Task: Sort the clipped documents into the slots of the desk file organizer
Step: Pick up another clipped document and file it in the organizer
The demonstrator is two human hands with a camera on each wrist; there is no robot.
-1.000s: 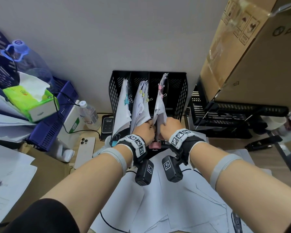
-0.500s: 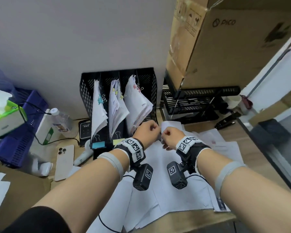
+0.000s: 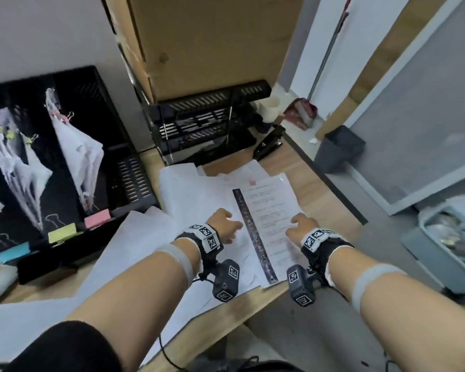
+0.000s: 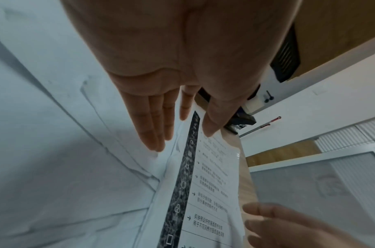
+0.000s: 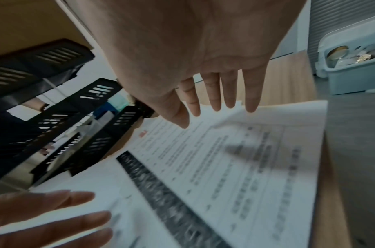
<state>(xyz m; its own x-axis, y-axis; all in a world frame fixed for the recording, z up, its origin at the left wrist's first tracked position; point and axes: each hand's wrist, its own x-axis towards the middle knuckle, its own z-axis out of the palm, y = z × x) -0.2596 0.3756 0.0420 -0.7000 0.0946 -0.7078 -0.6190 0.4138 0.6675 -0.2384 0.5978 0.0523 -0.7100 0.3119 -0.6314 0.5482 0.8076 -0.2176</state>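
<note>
The black mesh organizer [image 3: 124,167] stands at the left with pink, yellow and blue labels along its front. One clipped bundle [image 3: 83,157] with a pink clip leans in the right filled slot, and another [image 3: 19,173] with yellow clips in the slot to its left. A printed sheet [image 3: 269,208] with a dark strip down its side lies on top of loose white papers on the desk. My left hand [image 3: 223,229] hovers palm-down at the sheet's left edge, fingers [image 4: 154,134] straight. My right hand [image 3: 301,229] hovers over the sheet's [image 5: 246,159] right part, fingers [image 5: 214,104] spread. Neither holds anything.
A large cardboard box [image 3: 212,36] sits on black stacked trays [image 3: 207,122] behind the papers. A black stapler [image 3: 270,142] lies beside the trays. The desk's right edge [image 3: 330,181] drops to the floor, where a grey bin [image 3: 338,149] and a pale tub [image 3: 451,237] stand.
Both hands left the organizer's slot and moved right and toward me, over the loose sheets. They went from curled at the bundle to straight-fingered and empty. The head view swung right.
</note>
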